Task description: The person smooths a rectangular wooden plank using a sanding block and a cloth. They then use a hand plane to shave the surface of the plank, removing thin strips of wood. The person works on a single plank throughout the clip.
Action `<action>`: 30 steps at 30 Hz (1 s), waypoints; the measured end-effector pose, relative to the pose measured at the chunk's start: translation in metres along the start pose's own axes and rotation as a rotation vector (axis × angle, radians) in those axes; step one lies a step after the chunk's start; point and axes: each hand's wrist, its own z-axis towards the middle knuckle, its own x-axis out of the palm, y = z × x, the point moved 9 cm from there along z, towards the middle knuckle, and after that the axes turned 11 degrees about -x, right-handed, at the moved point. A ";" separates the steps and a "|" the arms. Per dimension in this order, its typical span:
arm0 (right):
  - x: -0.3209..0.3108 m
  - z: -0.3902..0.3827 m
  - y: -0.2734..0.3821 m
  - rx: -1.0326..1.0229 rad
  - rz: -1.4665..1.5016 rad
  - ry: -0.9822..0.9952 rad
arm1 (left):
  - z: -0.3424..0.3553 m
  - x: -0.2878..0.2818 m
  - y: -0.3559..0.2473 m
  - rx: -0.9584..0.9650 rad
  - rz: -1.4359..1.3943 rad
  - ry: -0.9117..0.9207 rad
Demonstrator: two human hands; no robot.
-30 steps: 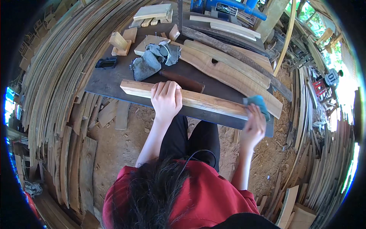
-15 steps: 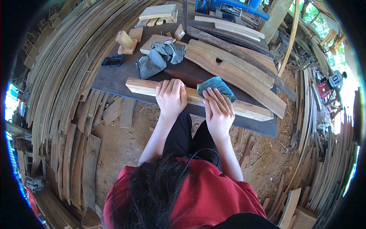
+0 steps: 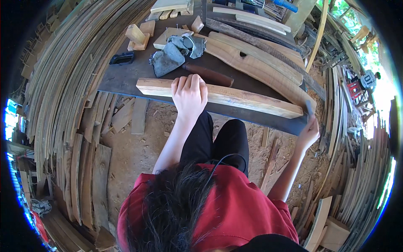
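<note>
Two hands working one wooden plank (image 3: 247,97) on tabletop (image 3: 121,80): left hand (image 3: 189,94) pressing flat w/ fingers spread, right hand (image 3: 308,132) gripping sanding pad (image 3: 310,108) at plank's end.

A dark work surface (image 3: 126,80) stands in an open-air woodshop. Below it the floor (image 3: 142,147) is bare sandy earth strewn with offcuts and sawdust. To the left of the surface, long bent wooden slats (image 3: 63,84) lie stacked in thick bundles that curve round toward the lower left. To the right of the surface more planks and strips (image 3: 357,176) lean and lie in heaps. Beyond its far right corner, bright daylight and green foliage (image 3: 357,25) show through the open side. Sunlight falls evenly across the surface and the ground.
</note>
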 end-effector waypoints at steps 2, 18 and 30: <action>-0.002 -0.001 -0.017 0.085 0.042 -0.055 | 0.002 -0.001 0.008 0.002 0.020 0.003; 0.058 0.034 0.082 -0.363 0.134 0.022 | 0.038 0.012 0.053 -0.036 0.103 0.063; 0.073 0.027 0.067 -0.258 -0.002 0.126 | 0.042 0.030 0.067 -0.180 -0.195 0.257</action>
